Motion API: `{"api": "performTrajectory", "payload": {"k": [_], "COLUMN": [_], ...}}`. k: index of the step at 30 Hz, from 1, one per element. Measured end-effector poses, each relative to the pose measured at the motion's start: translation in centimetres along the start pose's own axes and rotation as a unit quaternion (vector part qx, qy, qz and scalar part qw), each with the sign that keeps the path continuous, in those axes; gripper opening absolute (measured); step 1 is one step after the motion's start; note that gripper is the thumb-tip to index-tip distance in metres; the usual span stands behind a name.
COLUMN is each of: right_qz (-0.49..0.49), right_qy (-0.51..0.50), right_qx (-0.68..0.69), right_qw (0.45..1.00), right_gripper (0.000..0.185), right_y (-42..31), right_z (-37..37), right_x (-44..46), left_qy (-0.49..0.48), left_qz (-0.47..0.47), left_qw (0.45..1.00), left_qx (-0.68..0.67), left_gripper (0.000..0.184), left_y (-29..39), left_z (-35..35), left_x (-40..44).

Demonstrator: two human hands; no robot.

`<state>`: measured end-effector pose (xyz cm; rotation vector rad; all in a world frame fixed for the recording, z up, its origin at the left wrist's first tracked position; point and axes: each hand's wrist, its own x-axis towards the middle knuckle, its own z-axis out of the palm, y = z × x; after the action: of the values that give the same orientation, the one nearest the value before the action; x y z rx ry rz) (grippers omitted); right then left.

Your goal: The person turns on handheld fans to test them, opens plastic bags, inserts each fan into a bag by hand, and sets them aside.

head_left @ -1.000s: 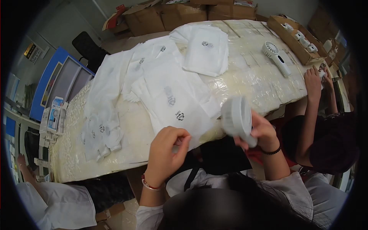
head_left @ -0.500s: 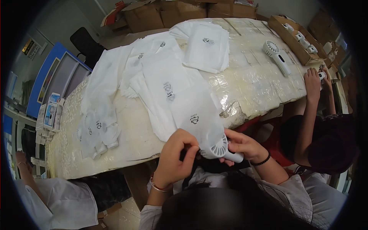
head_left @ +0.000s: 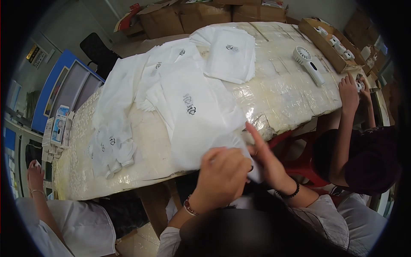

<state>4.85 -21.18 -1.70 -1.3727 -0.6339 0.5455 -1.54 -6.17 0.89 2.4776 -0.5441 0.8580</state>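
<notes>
A white handheld fan lies partly inside a frosted white plastic bag (head_left: 201, 139); its round grille shows faintly through the film, and its handle (head_left: 255, 172) sticks out at the near end. My left hand (head_left: 224, 174) is closed at the bag's near edge, where its curled fingers cover part of the fan. Beside the handle, my right hand (head_left: 270, 165) has its fingers stretched out and somewhat blurred. Its palm side faces the handle; whether it touches cannot be made out. Other printed bags (head_left: 160, 96) lie spread beneath the one in my hand.
A neat bag stack (head_left: 233, 51) lies farther back on the film-covered table (head_left: 282, 85). Filled bags (head_left: 112, 145) lie left. Another fan (head_left: 309, 64) and a carton of fans (head_left: 325, 47) are right. Small boxes (head_left: 59, 130) stand at the left edge. People sit on both sides.
The fan has gone from outside the bag to partly inside it. My left hand has moved right, over the bag's edge, and my right fingers have straightened from around the handle.
</notes>
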Motion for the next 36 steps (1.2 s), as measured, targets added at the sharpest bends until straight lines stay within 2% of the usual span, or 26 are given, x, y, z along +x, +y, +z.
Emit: {"api": "performTrajectory", "payload": {"k": [1, 2, 3, 5, 6, 7, 8, 9, 11, 12, 13, 15, 17, 19, 20, 22, 23, 24, 26, 27, 29, 30, 31, 33, 35, 36], "right_qz": [0.008, -0.047, -0.046, -0.045, -0.046, -0.074, -0.101, -0.102, -0.123, -0.146, -0.212, -0.257, -0.238, -0.195, -0.202, -0.214, -0.216, -0.217, -0.183, -0.187, -0.217, -0.22, -0.215, -0.21, -0.153, -0.152], "right_qy": [0.047, 0.05, 0.049, 0.05, 0.053, -0.008, -0.069, -0.065, -0.202, -0.229, -0.203, -0.094, 0.032, 0.11, 0.147, 0.22, 0.257, 0.257, 0.341, 0.337, 0.336, 0.336, 0.334, 0.334, 0.345, 0.346], "right_qx": [0.159, 0.071, 0.072, 0.033, 0.034, 0.046, 0.057, 0.057, -0.044, -0.068, -0.147, -0.273, -0.315, -0.34, -0.371, -0.435, -0.467, -0.467, -0.529, -0.53, -0.607, -0.606, -0.617, -0.626, -0.687, -0.685], "right_qw": [0.986, 0.995, 0.995, 0.997, 0.997, 0.996, 0.991, 0.991, 0.971, 0.96, 0.944, 0.922, 0.918, 0.913, 0.894, 0.846, 0.818, 0.818, 0.755, 0.755, 0.687, 0.686, 0.679, 0.673, 0.621, 0.623], "right_gripper": [0.059, 0.061, 0.061, 0.066, 0.066, 0.068, 0.07, 0.07, 0.07, 0.063, 0.054, 0.042, 0.034, 0.032, 0.032, 0.031, 0.031, 0.031, 0.03, 0.03, 0.033, 0.033, 0.035, 0.038, 0.047, 0.047], "right_y": [0.3, 0.5, 0.7, 1.0, 0.6, -0.3, -1.0, -1.4, -2.1, -2.5, -3.4, -4.1, -4.8, -5.0, -4.9, -4.7, -4.4, -4.2, -3.7, -3.4, -3.1, -3.2, -3.2, -2.9, -2.3, -2.5], "right_z": [-0.1, -0.5, -0.4, -0.4, -0.3, -0.2, -0.1, -0.3, -1.0, -1.5, -1.8, -3.7, -5.7, -8.1, -9.2, -11.9, -13.5, -15.4, -18.7, -19.8, -21.3, -21.1, -20.8, -21.1, -22.6, -22.5], "right_x": [0.3, 0.5, 0.4, 0.3, 0.4, 0.5, 0.5, 0.5, 0.9, 1.7, 2.6, 3.5, 4.0, 4.7, 5.1, 6.3, 7.0, 7.6, 8.5, 8.8, 9.4, 9.5, 9.6, 9.6, 9.8, 9.9], "left_qy": [0.002, -0.04, -0.082, -0.047, 0.015, 0.076, 0.073, 0.104, 0.138, 0.122, 0.107, 0.158, 0.159, 0.117, 0.116, 0.033, 0.034, 0.029, 0.02, 0.024, 0.05, 0.034, 0.034, 0.054, 0.08, 0.106], "left_qz": [-0.001, 0.027, 0.055, 0.041, -0.017, -0.077, -0.076, -0.07, -0.064, -0.059, -0.056, -0.104, -0.153, -0.21, -0.21, -0.244, -0.244, -0.254, -0.288, -0.291, -0.31, -0.309, -0.308, -0.29, -0.269, -0.248], "left_qw": [1.0, 0.999, 0.994, 0.996, 0.998, 0.992, 0.992, 0.991, 0.988, 0.991, 0.993, 0.982, 0.975, 0.967, 0.967, 0.966, 0.966, 0.961, 0.95, 0.949, 0.934, 0.922, 0.922, 0.864, 0.879, 0.893], "left_qx": [0.002, -0.024, -0.05, -0.056, -0.059, -0.064, -0.067, -0.034, 0.002, 0.001, -0.002, 0.018, 0.026, 0.086, 0.087, 0.084, 0.084, 0.101, 0.122, 0.123, 0.169, 0.233, 0.233, 0.408, 0.386, 0.361], "left_gripper": [0.021, 0.022, 0.022, 0.025, 0.029, 0.033, 0.033, 0.037, 0.041, 0.039, 0.036, 0.031, 0.029, 0.031, 0.031, 0.033, 0.033, 0.032, 0.029, 0.029, 0.03, 0.024, 0.024, 0.021, 0.019, 0.018], "left_y": [0.2, 0.7, 1.2, 1.5, 1.5, 1.6, 1.4, 0.9, -0.2, -1.0, -1.7, -3.2, -4.9, -6.6, -7.4, -8.9, -9.2, -9.5, -10.0, -10.6, -11.5, -11.7, -11.9, -12.4, -11.4, -10.7], "left_z": [0.3, 1.0, 1.7, 2.8, 2.8, 2.8, 2.7, 2.2, 0.7, -0.6, -1.7, -2.9, -4.6, -6.4, -7.3, -8.8, -9.1, -9.5, -10.2, -10.5, -11.2, -11.5, -11.5, -11.5, -10.9, -10.4], "left_x": [-0.1, -0.2, -0.5, -1.5, -1.4, -1.4, -1.6, -1.8, -2.2, -2.3, -2.5, -2.6, -3.0, -4.0, -4.6, -5.5, -5.7, -5.9, -6.5, -7.0, -8.0, -8.2, -8.5, -8.9, -8.2, -7.5]}}
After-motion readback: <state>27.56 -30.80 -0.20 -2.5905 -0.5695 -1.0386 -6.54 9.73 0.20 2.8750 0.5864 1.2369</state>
